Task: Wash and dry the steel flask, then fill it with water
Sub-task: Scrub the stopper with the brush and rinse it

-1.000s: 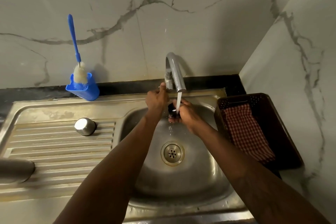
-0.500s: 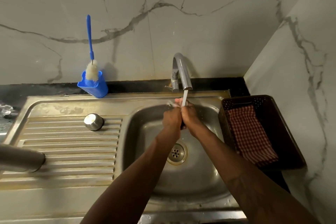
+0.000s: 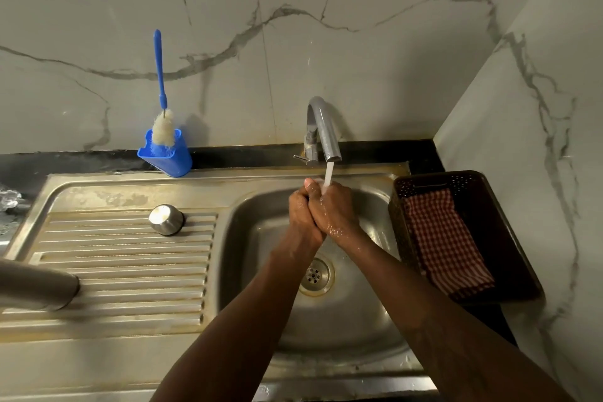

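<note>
The steel flask (image 3: 36, 284) lies on its side at the near left, on the ribbed drainboard (image 3: 130, 271), mostly cut off by the frame edge. Its long axis runs left to right, and its visible end points right toward the sink (image 3: 359, 320). I cannot tell whether that end is the mouth or the base.

Farther in, over the basin, the left hand (image 3: 301, 212) and right hand (image 3: 336, 209) are pressed together, wet, with curled fingers under the water stream (image 3: 328, 173). I cannot tell whether they hold anything between them.

A round steel cap (image 3: 166, 219), probably the flask's, stands alone on the drainboard. At the right, a checked cloth (image 3: 447, 238) sits folded in a dark basket (image 3: 437, 174). At the far wall, the tap (image 3: 324, 127) runs and the bottle brush (image 3: 160, 75) stands in its blue holder (image 3: 169, 160).

The task seems to be somewhere in the washing stage, with neither hand on the flask. The other 2 stages, drying and filling, look undone.
</note>
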A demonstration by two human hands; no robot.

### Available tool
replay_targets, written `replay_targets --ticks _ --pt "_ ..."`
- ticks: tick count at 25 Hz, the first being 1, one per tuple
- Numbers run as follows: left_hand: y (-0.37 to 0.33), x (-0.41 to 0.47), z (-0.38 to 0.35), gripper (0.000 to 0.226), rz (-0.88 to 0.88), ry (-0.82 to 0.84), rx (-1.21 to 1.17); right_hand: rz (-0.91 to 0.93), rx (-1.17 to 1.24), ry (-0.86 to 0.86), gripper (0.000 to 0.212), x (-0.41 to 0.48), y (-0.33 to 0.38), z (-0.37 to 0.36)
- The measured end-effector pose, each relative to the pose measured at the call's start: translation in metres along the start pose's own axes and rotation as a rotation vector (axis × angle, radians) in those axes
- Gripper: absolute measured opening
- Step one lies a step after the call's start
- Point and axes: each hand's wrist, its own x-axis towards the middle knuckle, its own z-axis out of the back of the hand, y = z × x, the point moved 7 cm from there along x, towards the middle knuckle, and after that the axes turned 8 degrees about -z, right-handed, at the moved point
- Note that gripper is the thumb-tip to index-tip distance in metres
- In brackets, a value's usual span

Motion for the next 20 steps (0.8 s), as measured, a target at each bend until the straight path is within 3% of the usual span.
replay_targets --ticks 2,4,6,9,12,16,20 --pt "-0.001 0.0 -0.003 0.019 -0.022 0.052 -0.09 -0.022 0.026 0.146 0.033 -0.003 0.0 -0.007" --pt "-0.005 0.004 0.001 0.021 -0.041 0.069 -0.041 -0.028 0.199 0.25 0.033 -0.005 -0.006 -0.005" --pt "-0.005 0.011 0.008 0.024 -0.078 0.073 0.054 0.037 0.276 0.209 0.034 -0.003 -0.013 0.007" --pt "0.001 0.01 0.004 0.034 -0.082 0.099 0.162 0.119 0.238 0.076 0.028 -0.004 -0.011 0.022" --pt "0.019 0.01 0.008 0.045 0.029 0.082 0.17 0.136 0.203 0.014 0.037 0.001 -0.014 0.032" --pt "0.022 0.016 0.023 0.039 0.002 0.074 0.125 0.247 0.053 0.056 0.038 0.004 -0.006 0.035" --pt "0.022 0.013 0.036 0.027 0.001 -0.053 0.175 0.187 -0.182 0.173 0.051 0.007 -0.013 0.008"
